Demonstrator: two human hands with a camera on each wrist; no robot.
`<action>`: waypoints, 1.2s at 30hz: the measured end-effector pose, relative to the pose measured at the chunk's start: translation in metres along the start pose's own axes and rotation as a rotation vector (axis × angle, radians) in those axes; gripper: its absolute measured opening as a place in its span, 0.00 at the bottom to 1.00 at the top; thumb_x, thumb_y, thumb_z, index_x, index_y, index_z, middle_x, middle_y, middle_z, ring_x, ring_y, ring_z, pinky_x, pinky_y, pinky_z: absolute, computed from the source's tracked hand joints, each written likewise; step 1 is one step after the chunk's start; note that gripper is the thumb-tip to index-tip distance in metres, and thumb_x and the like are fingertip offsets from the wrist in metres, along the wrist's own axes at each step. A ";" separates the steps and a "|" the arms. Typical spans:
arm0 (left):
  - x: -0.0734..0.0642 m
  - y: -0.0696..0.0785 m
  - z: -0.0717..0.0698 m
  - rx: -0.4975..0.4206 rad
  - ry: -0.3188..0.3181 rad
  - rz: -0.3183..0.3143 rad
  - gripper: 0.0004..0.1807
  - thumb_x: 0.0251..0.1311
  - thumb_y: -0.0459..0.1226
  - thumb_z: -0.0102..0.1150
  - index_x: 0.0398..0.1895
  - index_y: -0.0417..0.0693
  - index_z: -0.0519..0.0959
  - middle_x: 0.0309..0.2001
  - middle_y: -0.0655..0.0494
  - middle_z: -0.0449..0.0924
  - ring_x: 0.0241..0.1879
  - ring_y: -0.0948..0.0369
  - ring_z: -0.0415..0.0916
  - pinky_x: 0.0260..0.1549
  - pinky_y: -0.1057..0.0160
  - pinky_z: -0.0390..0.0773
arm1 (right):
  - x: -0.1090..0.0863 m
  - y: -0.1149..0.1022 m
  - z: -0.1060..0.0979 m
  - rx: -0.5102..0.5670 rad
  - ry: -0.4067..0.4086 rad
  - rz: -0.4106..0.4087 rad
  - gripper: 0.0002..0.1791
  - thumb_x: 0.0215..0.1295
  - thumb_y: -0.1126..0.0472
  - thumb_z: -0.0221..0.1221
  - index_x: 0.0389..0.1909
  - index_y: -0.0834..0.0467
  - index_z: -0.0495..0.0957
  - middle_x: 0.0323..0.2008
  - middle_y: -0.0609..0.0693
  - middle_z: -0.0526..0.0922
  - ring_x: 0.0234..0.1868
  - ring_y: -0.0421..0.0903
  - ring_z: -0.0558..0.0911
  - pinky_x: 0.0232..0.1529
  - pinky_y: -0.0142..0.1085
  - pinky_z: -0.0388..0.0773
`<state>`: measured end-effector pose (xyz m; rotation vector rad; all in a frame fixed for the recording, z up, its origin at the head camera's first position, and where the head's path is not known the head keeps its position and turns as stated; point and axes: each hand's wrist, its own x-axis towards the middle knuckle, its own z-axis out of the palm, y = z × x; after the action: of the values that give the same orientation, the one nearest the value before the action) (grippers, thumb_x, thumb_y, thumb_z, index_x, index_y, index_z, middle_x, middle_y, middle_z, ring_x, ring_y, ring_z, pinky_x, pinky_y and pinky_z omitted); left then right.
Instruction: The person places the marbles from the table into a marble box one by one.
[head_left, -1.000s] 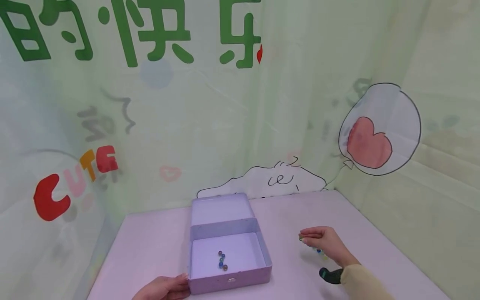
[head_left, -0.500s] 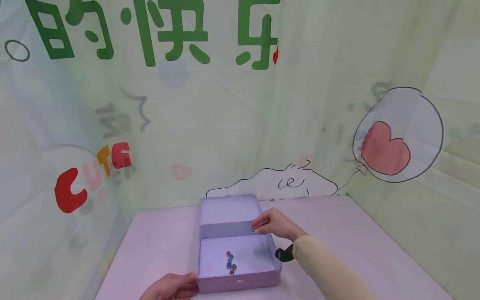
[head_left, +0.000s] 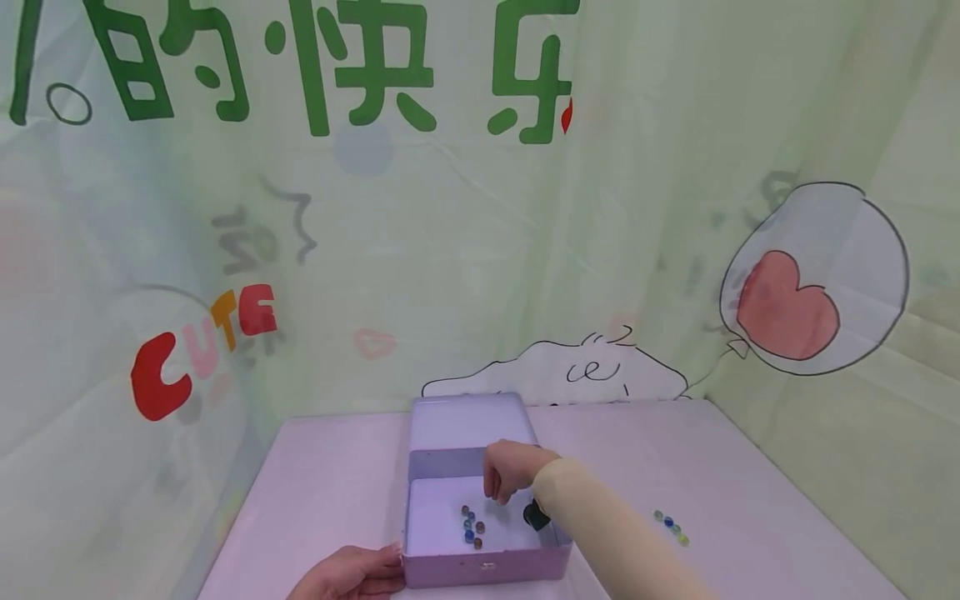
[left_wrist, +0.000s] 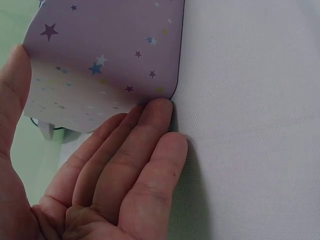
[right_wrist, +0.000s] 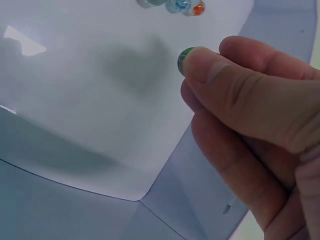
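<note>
A lilac metal box (head_left: 450,572) stands on the table with its lid laid back. My left hand (head_left: 352,573) rests at its front left corner. In the left wrist view the fingers are extended, fingertips by the star-printed side (left_wrist: 95,45) and thumb at the edge. My right hand (head_left: 513,468) is over the inside of the box. Between thumb and fingers it pinches a green glass marble (right_wrist: 185,61), seen in the right wrist view and hidden by the hand in the head view. Several marbles (head_left: 469,536) lie on the box floor, left of the right hand.
Several more marbles (head_left: 669,522) lie in a row on the pale pink table (head_left: 637,450), right of the box. A printed curtain (head_left: 465,250) hangs behind and along the sides. The sleeved right forearm (head_left: 611,533) crosses the box's right wall.
My right hand has carried the marble leftward from the table marbles and into the space above the box floor. The left hand stays at the box corner. The head view has shifted slightly.
</note>
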<state>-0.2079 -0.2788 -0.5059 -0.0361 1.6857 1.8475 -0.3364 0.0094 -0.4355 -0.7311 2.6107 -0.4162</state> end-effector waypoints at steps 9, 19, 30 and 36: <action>0.002 0.000 0.001 0.004 -0.005 -0.005 0.29 0.65 0.46 0.56 0.51 0.23 0.75 0.47 0.35 0.80 0.50 0.49 0.79 0.49 0.55 0.78 | -0.005 -0.004 0.004 -0.034 0.009 0.035 0.14 0.43 0.74 0.71 0.24 0.51 0.83 0.21 0.40 0.80 0.24 0.37 0.79 0.30 0.29 0.78; 0.001 -0.003 0.002 -0.011 -0.032 0.004 0.29 0.67 0.46 0.54 0.53 0.24 0.74 0.49 0.34 0.79 0.52 0.48 0.77 0.49 0.55 0.78 | -0.008 0.006 0.003 -0.007 0.041 0.002 0.14 0.44 0.74 0.70 0.25 0.51 0.84 0.21 0.39 0.80 0.25 0.36 0.79 0.31 0.28 0.78; 0.002 -0.005 0.009 -0.021 -0.079 -0.026 0.33 0.66 0.50 0.54 0.55 0.25 0.73 0.51 0.33 0.78 0.50 0.50 0.79 0.50 0.55 0.78 | -0.050 0.056 -0.026 0.312 0.183 -0.100 0.09 0.52 0.70 0.68 0.32 0.54 0.86 0.29 0.46 0.85 0.31 0.41 0.83 0.36 0.35 0.82; 0.006 -0.014 0.001 -0.027 -0.159 -0.032 0.32 0.69 0.50 0.47 0.56 0.25 0.72 0.52 0.36 0.78 0.52 0.50 0.78 0.51 0.54 0.77 | -0.106 0.130 -0.042 0.443 0.330 -0.033 0.09 0.55 0.67 0.67 0.38 0.58 0.85 0.36 0.54 0.85 0.35 0.45 0.84 0.39 0.39 0.83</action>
<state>-0.2057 -0.2755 -0.5203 0.0703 1.5427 1.8006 -0.3273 0.1814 -0.4172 -0.5907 2.6501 -1.1662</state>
